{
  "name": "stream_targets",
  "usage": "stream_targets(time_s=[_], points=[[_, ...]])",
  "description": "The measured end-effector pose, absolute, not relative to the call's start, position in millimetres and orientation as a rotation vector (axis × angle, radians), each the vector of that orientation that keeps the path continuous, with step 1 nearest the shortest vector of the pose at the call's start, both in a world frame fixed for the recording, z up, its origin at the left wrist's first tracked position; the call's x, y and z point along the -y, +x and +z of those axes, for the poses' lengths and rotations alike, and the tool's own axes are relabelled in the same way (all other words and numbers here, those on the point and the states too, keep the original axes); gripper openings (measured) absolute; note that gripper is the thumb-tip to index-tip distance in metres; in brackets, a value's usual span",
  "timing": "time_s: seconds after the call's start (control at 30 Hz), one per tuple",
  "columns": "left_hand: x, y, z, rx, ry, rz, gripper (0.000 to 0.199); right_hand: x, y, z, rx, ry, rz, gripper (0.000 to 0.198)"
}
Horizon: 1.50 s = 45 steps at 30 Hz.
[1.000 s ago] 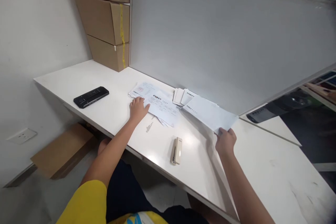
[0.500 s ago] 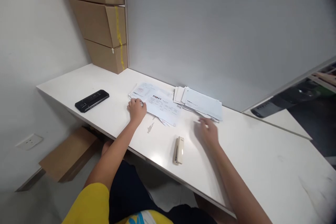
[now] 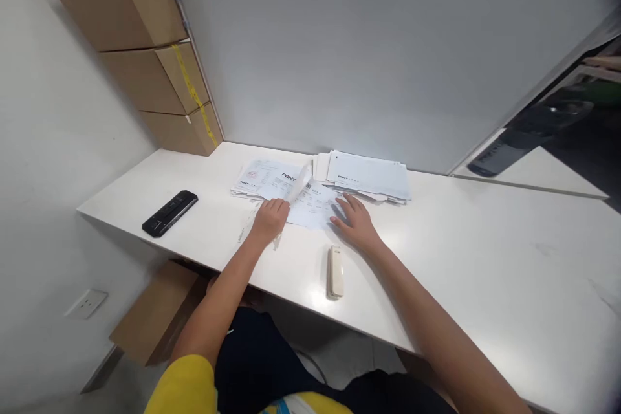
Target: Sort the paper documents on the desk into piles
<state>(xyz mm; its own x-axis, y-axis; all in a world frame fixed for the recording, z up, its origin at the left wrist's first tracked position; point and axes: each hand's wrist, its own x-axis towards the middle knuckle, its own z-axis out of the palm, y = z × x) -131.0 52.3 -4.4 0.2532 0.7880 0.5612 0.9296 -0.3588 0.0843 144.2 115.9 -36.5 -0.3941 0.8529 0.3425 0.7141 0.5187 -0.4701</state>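
My left hand (image 3: pixel 272 218) is closed on the left edge of a printed sheet (image 3: pixel 310 212), whose corner curls up beside the fingers. Fingers spread, my right hand (image 3: pixel 356 220) lies at the right side of the same sheet. Under and left of it is a stack of printed papers (image 3: pixel 251 176) with a red round stamp. A second paper stack (image 3: pixel 371 174) sits behind my right hand, near the board. The cream stapler (image 3: pixel 336 272) rests on the table just in front of my right hand, with neither hand touching it.
A black phone (image 3: pixel 169 213) lies at the left on the white table (image 3: pixel 466 259). Stacked cardboard boxes (image 3: pixel 179 132) stand in the back left corner. A grey-white board (image 3: pixel 363 65) borders the table's rear. Another cardboard box (image 3: pixel 155 317) is below the table.
My left hand has moved right and lifted the sheet's edge. My right hand has come left onto the sheet, its fingers spreading. The camera view has tilted.
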Motion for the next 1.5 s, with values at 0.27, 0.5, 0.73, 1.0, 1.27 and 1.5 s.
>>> stream_targets(time_s=[0.27, 0.5, 0.73, 1.0, 1.27, 1.5], points=[[-59.9, -147.9, -3.0, 2.164, -1.965, -1.601, 0.018, -115.8, 136.0, -32.2, 2.313, -1.345, 0.336, 0.065], [-66.7, -148.0, 6.2, 2.255, -1.824, -2.495, 0.041, -110.5, 135.6, -20.8, 2.181, -1.447, 0.393, 0.065], [-60.5, -141.3, 11.2, 2.153, -1.741, -2.813, 0.038, -116.5, 140.9, -19.7, 1.691, -1.235, 0.84, 0.047], [-61.2, -139.8, 15.9, 2.136, -1.992, -2.663, 0.055, -89.0, 166.2, 38.5, 1.624, -0.909, 0.446, 0.025], [-60.2, -147.3, 8.4, 2.28, -2.422, -1.827, 0.028, -106.8, 170.6, 6.3, 1.315, -1.057, 0.981, 0.083], [-61.6, -141.2, -0.8, 2.294, -2.577, -1.671, 0.044, -102.6, 165.4, 7.3, 1.377, -0.999, 0.933, 0.064]])
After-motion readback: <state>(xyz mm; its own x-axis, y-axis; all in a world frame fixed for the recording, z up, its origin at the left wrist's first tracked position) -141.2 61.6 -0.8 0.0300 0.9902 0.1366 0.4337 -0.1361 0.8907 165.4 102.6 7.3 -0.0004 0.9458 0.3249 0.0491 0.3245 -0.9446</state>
